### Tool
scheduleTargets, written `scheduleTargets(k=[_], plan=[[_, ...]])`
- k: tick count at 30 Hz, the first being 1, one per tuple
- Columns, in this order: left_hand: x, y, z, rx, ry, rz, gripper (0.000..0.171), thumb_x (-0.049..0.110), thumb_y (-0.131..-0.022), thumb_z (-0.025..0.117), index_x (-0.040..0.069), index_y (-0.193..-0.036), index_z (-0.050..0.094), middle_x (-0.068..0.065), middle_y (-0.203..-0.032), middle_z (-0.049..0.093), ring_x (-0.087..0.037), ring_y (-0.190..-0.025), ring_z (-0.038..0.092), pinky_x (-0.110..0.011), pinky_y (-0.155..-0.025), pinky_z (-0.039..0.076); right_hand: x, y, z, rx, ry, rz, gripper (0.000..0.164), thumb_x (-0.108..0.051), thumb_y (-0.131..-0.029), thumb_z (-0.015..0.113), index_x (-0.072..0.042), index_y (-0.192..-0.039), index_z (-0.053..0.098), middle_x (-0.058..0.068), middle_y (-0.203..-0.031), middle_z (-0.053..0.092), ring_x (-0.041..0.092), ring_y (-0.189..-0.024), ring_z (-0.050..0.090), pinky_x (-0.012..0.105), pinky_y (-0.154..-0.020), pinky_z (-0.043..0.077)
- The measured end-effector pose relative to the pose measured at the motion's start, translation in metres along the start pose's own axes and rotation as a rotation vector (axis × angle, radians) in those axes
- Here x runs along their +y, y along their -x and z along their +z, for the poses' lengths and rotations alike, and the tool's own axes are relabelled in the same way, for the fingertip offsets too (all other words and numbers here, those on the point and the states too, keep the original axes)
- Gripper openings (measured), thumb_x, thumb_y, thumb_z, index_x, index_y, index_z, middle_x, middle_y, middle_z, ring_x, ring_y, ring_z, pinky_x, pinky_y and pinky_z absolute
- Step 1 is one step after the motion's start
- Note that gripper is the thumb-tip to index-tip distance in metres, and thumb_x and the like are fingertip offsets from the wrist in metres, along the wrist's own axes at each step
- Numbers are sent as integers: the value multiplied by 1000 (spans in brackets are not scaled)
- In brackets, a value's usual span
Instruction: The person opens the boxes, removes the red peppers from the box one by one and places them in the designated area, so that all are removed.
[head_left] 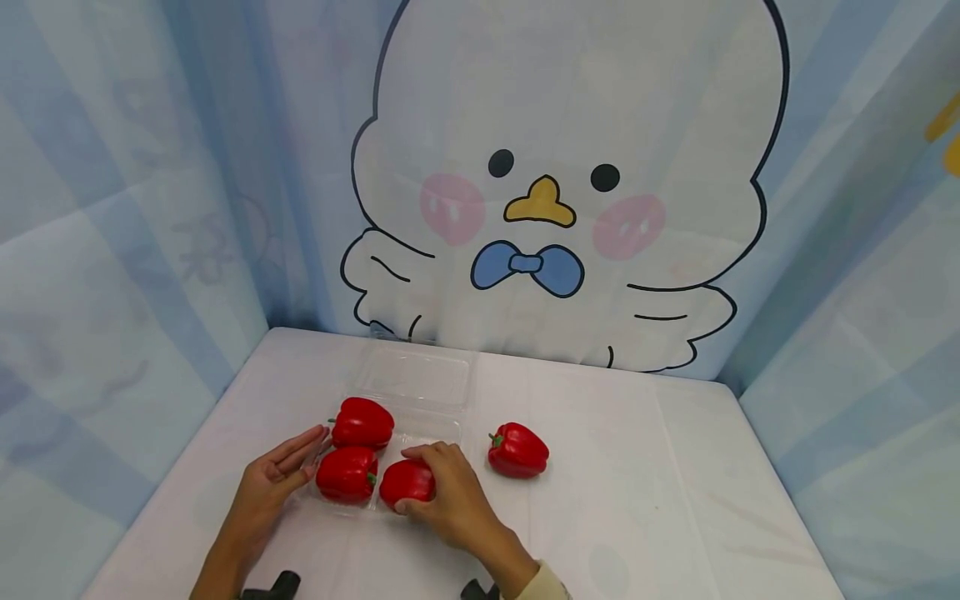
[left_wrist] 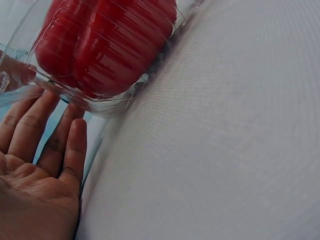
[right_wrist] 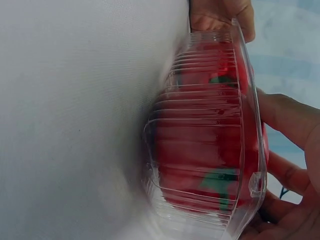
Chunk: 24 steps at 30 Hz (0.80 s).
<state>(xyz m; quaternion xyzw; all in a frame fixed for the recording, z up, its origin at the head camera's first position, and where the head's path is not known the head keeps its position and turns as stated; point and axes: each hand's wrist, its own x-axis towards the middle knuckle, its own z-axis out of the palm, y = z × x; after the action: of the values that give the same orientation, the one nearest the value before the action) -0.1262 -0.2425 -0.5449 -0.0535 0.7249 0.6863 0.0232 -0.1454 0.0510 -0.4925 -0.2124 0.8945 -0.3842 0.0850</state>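
A clear plastic clamshell box (head_left: 423, 423) lies open on the table, its hinged lid (head_left: 412, 375) folded back. Two red bell peppers, a rear one (head_left: 362, 422) and a front one (head_left: 347, 475), sit in its left half. My right hand (head_left: 453, 496) grips a third red bell pepper (head_left: 405, 482) from the right, inside the front right of the box. Against the box's left side, my left hand (head_left: 262, 492) rests with fingers extended; the left wrist view shows its fingertips (left_wrist: 77, 127) at the ribbed wall. Green stems show through the plastic in the right wrist view.
Another red bell pepper (head_left: 518, 451) lies on the white-covered table (head_left: 637, 492), right of the box. A printed curtain (head_left: 555, 100) stands behind the table's far edge, with more curtain on both sides.
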Motion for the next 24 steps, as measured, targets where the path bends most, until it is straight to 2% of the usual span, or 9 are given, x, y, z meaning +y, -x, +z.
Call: scheduleTargets(k=[7,16,24], plan=[[-1,1,1,-11,9,35,68,26,-103,73,5,-161,44,13,-155,57,22,-125,55,-7,-99,50,0,-1,-2,50,-24,-11,63,-31,-87,90,-26,-143,63,-4,-136,66,16,-125,56,38,-98,58],[2,1,1,-4,30,20,67,24,-102,73,5,-161,45,14,-154,57,22,-124,55,-9,-97,53,-3,0,-9,55,-66,-13,63,-34,-87,89,-28,-143,62,-5,-136,65,17,-127,56,30,-91,62],[-1,-1,0,-1,26,5,70,26,-101,74,6,-161,44,14,-155,56,23,-123,55,-11,-98,54,-8,3,-18,75,-83,-16,59,-34,-86,90,-30,-140,65,-7,-135,67,16,-124,57,29,-92,62]])
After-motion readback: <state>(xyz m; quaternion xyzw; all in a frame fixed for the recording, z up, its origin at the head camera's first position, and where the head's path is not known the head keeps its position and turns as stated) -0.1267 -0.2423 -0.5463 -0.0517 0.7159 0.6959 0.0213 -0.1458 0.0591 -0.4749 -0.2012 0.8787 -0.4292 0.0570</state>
